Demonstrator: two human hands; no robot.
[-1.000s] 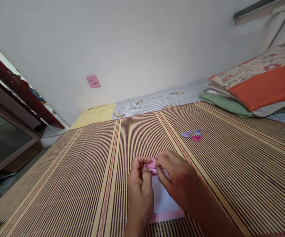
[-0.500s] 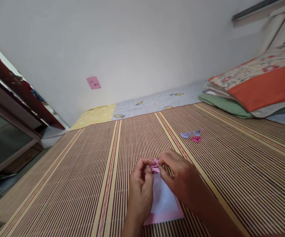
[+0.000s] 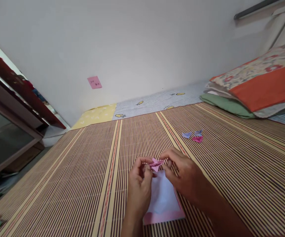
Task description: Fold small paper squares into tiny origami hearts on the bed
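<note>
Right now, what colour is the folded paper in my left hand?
The folded paper is pink; it shows best in the head view.

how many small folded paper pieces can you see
4: a pink piece in the left hand; on the striped mat, a left lavender piece, a right lavender piece, a magenta piece in front.

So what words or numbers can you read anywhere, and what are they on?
Pink note on the wall: dark marks like handwriting, too small and blurred to read.
Pink folded paper and pale sheet with a pink edge: no writing I can make out.
Nothing anywhere is clear enough to quote.
</note>
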